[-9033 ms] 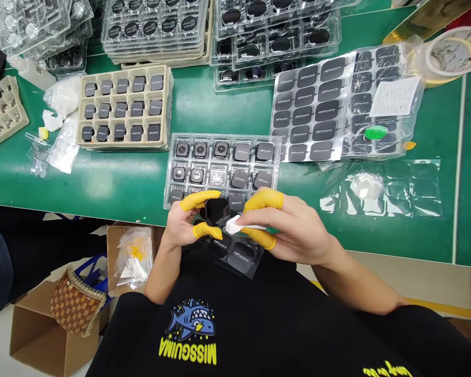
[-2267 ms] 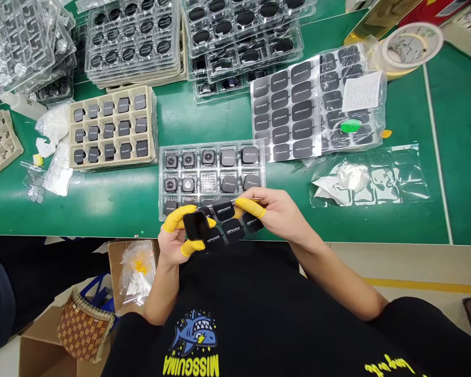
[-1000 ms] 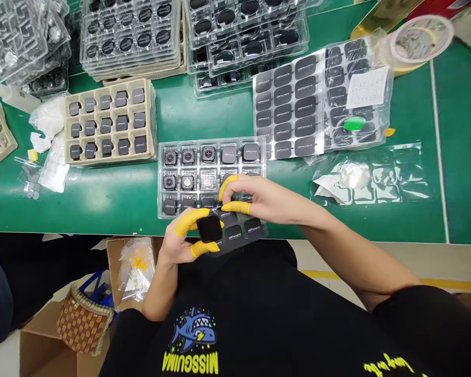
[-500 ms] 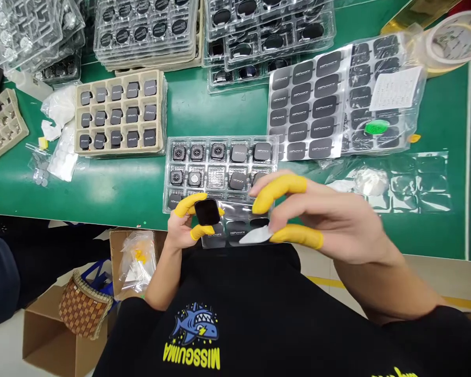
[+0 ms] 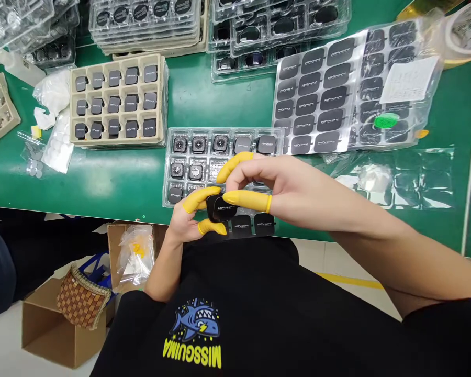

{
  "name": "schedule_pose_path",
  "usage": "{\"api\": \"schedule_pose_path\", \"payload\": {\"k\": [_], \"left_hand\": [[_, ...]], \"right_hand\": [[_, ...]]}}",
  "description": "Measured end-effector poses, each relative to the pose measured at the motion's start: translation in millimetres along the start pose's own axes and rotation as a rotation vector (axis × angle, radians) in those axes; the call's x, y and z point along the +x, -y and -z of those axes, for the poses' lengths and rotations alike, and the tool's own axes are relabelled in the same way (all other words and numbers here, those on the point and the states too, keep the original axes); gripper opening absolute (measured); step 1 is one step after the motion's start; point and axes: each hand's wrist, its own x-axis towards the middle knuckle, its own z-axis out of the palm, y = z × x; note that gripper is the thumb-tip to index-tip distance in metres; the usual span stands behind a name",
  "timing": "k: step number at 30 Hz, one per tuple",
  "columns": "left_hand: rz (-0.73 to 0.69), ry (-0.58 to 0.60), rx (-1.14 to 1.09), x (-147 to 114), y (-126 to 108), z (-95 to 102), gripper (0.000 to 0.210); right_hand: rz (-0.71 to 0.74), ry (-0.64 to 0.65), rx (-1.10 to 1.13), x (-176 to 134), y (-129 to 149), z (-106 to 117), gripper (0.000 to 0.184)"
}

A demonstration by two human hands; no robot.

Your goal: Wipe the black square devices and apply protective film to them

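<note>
My left hand (image 5: pixel 190 217), with yellow finger cots, grips a black square smartwatch (image 5: pixel 212 210) by its edges. A dark protective film (image 5: pixel 226 208) printed "HiFuture" lies over or against the watch face; I cannot tell how much of it touches. My right hand (image 5: pixel 267 183), also in yellow cots, pinches that film at its upper right edge, thumb along the front. Just below the hands, a sheet of dark printed films (image 5: pixel 241 225) lies at the table's front edge. Behind them, a clear plastic tray (image 5: pixel 165 180) holds several watches, partly hidden by my right hand.
At left stands a beige tray stack (image 5: pixel 118 99) of covered watches. Clear tray stacks (image 5: pixel 143 31) fill the back. On the right are film sheets (image 5: pixel 317 99), a bag with a paper slip (image 5: pixel 410 78) and a tape roll (image 5: pixel 467 31). A carton (image 5: pixel 63 324) sits on the floor.
My right hand has moved left and brought the film, earlier seen as a pale piece, onto the watch. The watch, in my left hand, has shifted slightly right; its bare screen is now covered.
</note>
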Motion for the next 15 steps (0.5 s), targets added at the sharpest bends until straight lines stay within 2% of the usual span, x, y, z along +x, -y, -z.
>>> {"api": "schedule_pose_path", "payload": {"k": [5, 15], "left_hand": [[-0.015, 0.017, 0.102, -1.9, 1.4, 4.2, 0.080], [0.033, 0.045, 0.113, -9.2, 7.8, 7.6, 0.079]], "right_hand": [[-0.025, 0.004, 0.061, 2.5, -4.5, -7.8, 0.019], [-0.020, -0.010, 0.029, 4.2, -6.5, -9.3, 0.013]]}}
